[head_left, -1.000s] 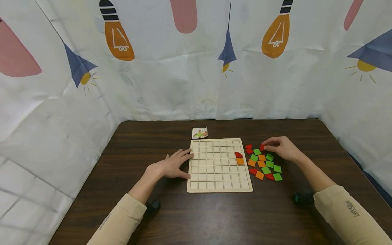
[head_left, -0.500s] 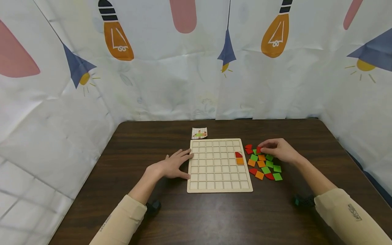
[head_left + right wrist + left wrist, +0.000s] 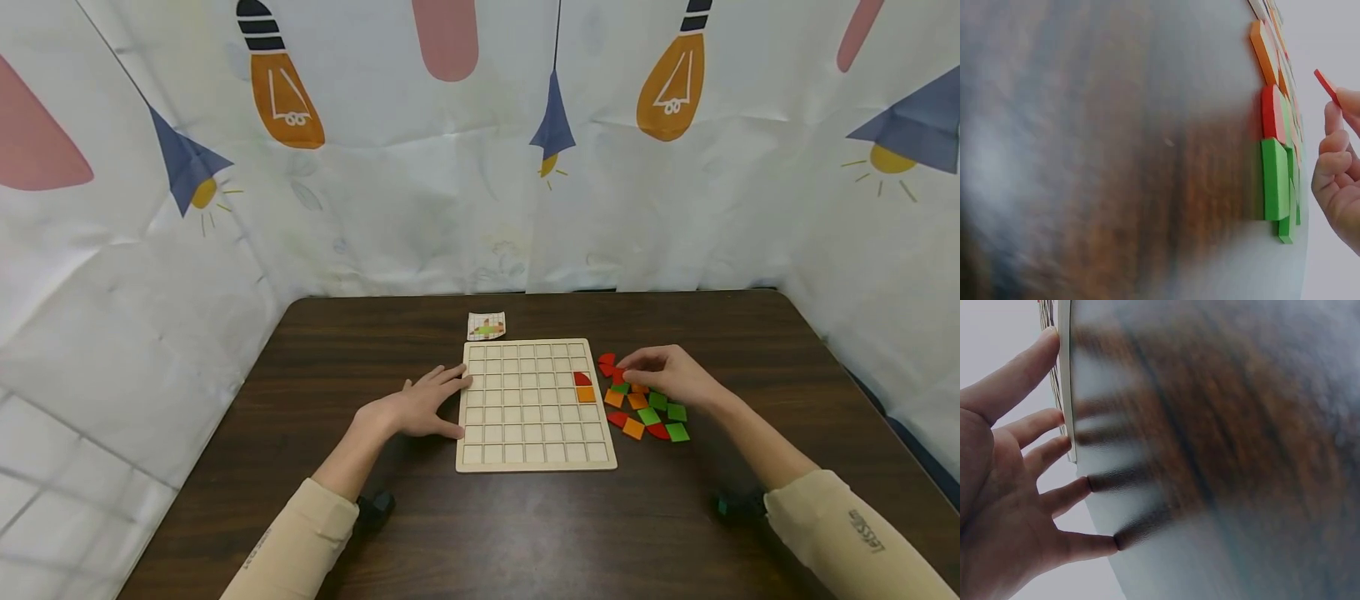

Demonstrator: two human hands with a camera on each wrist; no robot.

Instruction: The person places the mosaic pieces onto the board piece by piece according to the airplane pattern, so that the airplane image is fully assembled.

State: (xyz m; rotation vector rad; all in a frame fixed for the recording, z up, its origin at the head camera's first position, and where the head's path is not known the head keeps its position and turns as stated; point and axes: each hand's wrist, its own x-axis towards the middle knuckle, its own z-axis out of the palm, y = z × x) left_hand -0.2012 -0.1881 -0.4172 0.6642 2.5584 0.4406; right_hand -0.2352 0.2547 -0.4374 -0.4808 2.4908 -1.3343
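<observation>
A pale wooden grid board (image 3: 532, 417) lies on the dark table, with a red quarter-round tile (image 3: 582, 379) and an orange square tile (image 3: 585, 394) in cells near its right edge. My left hand (image 3: 412, 410) is spread at the board's left side; in the left wrist view its thumb (image 3: 1029, 365) and some fingertips touch the board's edge, others rest on the table. My right hand (image 3: 678, 375) pinches a red tile (image 3: 1325, 84) between thumb and finger. It is raised over the loose tiles, some of which it hides in the head view.
Right of the board lie loose tiles in red, orange and green, such as a green square (image 3: 677, 432) and an orange square (image 3: 633, 428). A small pattern card (image 3: 486, 326) lies behind the board. A printed white curtain (image 3: 450, 225) hangs behind the table (image 3: 360, 333).
My right hand has moved left and slightly toward me with the red tile, closer to the board's right edge. My left hand stays at the board.
</observation>
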